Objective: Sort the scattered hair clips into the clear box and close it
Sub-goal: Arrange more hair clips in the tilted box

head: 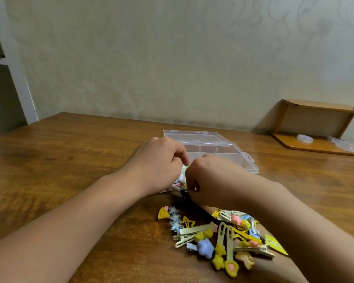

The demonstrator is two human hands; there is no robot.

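the wooden table (74, 160) takes up most of the view, with a patterned wall behind it and a small wooden shelf (315, 127) at the far right. on the table, past the hands, the clear box (223, 154) sits open, its lid (192, 134) laid flat behind it. the compartments that show look empty, though the near part is hidden by the hands. the left hand (157, 166) is curled over the near left corner of the box, fingers bent down; a few pale clips peek out beneath it, but whether it is pinching one i cannot tell. the right hand (211, 178) is touching the left, fingers tucked under near a dark clip (184, 194); what it holds, if anything, is hidden. the pile of hair clips (223, 237) lies close to the person, under the right forearm: yellow stars, a blue flower, long cream clips. judging by that heap and the bare compartments, the sorting has barely begun. nearly all the clips are left to place, and the lid is not yet closed.
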